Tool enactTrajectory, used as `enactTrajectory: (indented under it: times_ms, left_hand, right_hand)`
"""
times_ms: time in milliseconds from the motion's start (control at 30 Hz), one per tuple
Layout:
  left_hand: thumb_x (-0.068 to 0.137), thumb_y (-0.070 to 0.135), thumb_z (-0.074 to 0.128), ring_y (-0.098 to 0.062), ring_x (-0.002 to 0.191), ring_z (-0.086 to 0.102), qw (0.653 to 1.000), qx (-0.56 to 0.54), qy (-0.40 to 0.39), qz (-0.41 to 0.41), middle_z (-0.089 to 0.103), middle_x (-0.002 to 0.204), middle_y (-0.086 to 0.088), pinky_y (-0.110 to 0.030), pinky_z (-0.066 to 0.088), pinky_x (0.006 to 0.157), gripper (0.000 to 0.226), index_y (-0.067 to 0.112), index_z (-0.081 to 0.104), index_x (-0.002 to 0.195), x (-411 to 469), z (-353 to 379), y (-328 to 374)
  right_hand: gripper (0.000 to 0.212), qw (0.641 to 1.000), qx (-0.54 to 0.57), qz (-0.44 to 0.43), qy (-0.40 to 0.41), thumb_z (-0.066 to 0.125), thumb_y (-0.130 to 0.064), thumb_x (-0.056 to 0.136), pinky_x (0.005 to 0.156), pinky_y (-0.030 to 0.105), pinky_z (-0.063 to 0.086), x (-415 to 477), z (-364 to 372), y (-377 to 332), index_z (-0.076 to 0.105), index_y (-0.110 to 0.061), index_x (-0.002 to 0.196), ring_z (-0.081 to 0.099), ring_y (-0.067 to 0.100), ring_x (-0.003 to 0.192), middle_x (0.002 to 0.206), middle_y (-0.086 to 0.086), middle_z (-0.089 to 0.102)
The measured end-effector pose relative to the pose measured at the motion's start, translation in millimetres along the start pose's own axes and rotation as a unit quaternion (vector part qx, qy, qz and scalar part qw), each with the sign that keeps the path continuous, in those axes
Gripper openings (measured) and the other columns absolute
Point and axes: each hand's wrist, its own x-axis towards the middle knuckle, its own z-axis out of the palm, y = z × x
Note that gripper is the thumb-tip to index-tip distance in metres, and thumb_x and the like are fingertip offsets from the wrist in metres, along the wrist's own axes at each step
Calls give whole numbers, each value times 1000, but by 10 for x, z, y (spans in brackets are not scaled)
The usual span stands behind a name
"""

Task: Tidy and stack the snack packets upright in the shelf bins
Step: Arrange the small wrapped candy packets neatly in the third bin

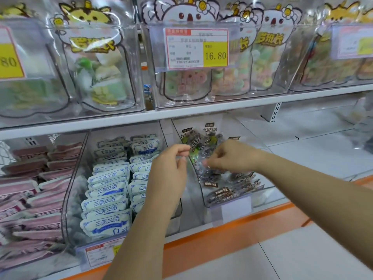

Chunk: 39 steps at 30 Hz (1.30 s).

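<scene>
Clear bin (238, 201) on the lower shelf is our marker. Over its left wall, both hands hold one plum packet (198, 147) upright. Left hand (168, 170) pinches the packet's left edge and right hand (230, 156) nips its lower edge. Dark packets (232, 191) lie flat inside the bin. Blue-white packets (109, 190) are stacked just left of it.

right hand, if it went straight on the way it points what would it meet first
The plum packet it pinches; past that, the right hand would likely meet the left hand, though depth is unclear.
</scene>
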Motion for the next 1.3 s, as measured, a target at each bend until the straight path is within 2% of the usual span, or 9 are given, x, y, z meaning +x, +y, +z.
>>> enactTrajectory:
  times_ms: [200, 300, 433, 567, 667, 767, 933, 1100, 1300]
  left_hand:
    - [94, 8, 50, 4, 86, 56, 1000, -16, 17, -8, 63, 103, 15, -15, 46, 70, 28, 28, 61, 109, 20, 36, 13]
    - [93, 7, 50, 4, 83, 56, 1000, -11, 21, -3, 61, 100, 16, -13, 44, 67, 28, 28, 62, 109, 22, 31, 10]
    - [93, 6, 50, 6, 84, 56, 1000, -12, 25, 5, 62, 100, 17, -12, 44, 68, 29, 27, 62, 108, 17, 44, 10]
    - [93, 7, 50, 7, 87, 55, 999, -10, 28, 24, 63, 102, 15, -9, 43, 70, 29, 27, 63, 109, 4, 48, 32]
    - [93, 5, 51, 7, 89, 53, 999, -5, 27, 47, 62, 106, 13, -2, 39, 71, 32, 26, 62, 114, 6, 33, 18]
    - [93, 8, 52, 8, 91, 47, 997, 5, 9, 73, 53, 117, 14, 5, 32, 77, 43, 29, 51, 130, 11, 33, 47]
    - [93, 16, 54, -8, 129, 35, 990, 80, -30, 114, 44, 138, 12, -33, 26, 113, 53, 32, 38, 141, -7, 136, 119]
    - [93, 24, 56, -4, 91, 51, 980, 158, -69, 101, 59, 102, 20, -42, 18, 116, 38, 33, 49, 129, -20, 233, 135]
    - [92, 26, 56, -2, 80, 49, 975, 177, -41, 127, 56, 79, 19, -37, 21, 113, 7, 32, 60, 92, -6, 278, 125]
  right_hand:
    - [19, 984, 30, 16, 172, 55, -11, 79, 62, 26, 49, 169, 277, -63, 56, -13, 60, 62, 18, 65, 64, 3, 63]
    - [9, 989, 57, 0, 137, 61, -12, 80, 68, 30, 53, 150, 213, -30, 64, -5, 74, 64, 20, 73, 75, 6, 68]
    - [28, 999, 13, 36, 22, 72, -32, 78, 56, 28, 40, 126, 368, -25, 54, -12, 70, 50, 20, 61, 62, 3, 51]
    - [13, 989, 88, 27, 118, 58, -9, 81, 67, 28, 52, 158, 304, -39, 60, -9, 68, 64, 22, 74, 73, 7, 66]
    - [22, 971, 128, 0, 204, 56, -7, 83, 56, 20, 42, 18, 24, -16, 55, -21, 65, 56, 15, 63, 64, -6, 57]
    - [12, 966, 147, -61, 204, 56, -9, 88, 55, 14, 40, -147, -231, 25, 54, -19, 82, 55, 11, 63, 70, -9, 56]
    - [8, 978, 38, -125, 161, 55, -12, 92, 65, 23, 41, -215, -271, 99, 57, -18, 88, 60, 21, 77, 82, 2, 66]
    - [14, 985, 10, -128, 112, 54, -8, 92, 66, 17, 41, -250, -202, 174, 63, -19, 94, 58, 9, 70, 72, -13, 60]
    - [11, 988, 69, -116, 68, 65, -19, 87, 70, 12, 47, -206, -180, 281, 67, -18, 97, 64, 9, 80, 84, -7, 68]
